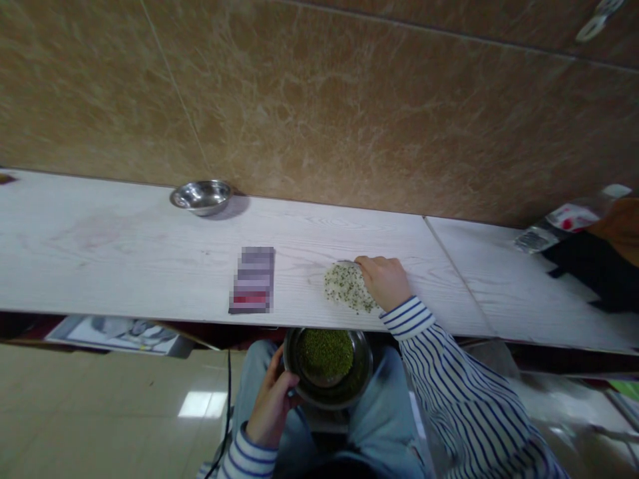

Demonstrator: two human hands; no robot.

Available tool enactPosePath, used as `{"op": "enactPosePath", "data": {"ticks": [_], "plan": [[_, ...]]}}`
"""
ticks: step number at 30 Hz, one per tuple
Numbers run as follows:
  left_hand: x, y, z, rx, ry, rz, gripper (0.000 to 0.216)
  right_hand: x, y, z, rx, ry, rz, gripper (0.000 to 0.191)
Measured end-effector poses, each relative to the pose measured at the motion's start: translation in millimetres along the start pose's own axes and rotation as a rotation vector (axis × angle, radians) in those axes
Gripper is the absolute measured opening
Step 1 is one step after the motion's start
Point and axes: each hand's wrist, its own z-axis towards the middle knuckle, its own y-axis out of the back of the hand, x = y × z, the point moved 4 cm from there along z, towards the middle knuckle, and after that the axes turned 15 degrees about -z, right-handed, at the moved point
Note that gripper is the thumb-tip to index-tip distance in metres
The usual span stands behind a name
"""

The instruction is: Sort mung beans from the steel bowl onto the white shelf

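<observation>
My left hand [273, 400] grips the left rim of a metal bowl [366, 370], which is held over my lap just under the table's front edge. Small green beans [327, 351], like mung beans, lie inside it. On the table, my right hand [384, 281] is closed at the right side of a flat pile of mixed white and green grains [346, 286]. A thin greyish edge shows by its fingertips at the back of the pile. Whatever is in those fingers, if anything, is hidden.
An empty-looking steel bowl [202, 197] stands by the wall. A flat rectangular thing with a blurred-out face [253, 279] lies left of the pile. At the far right are a plastic bottle [574, 216] and a black bag [594, 269]. Papers [117, 330] sit on a shelf below.
</observation>
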Motion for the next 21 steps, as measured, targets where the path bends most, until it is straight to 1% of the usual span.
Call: {"op": "enactPosePath", "data": {"ticks": [4,13,21], "plan": [[-1,-1,0,0.013,0.004,0.025,0.068,7,1,-6,-0.018,0.049,0.039,0.025],[5,-6,-5,0.058,0.029,0.008,0.070,14,13,-28,-0.047,0.141,0.096,0.024],[6,-10,-11,0.012,-0.001,0.003,0.071,20,25,-46,-0.038,0.190,0.101,0.021]]}}
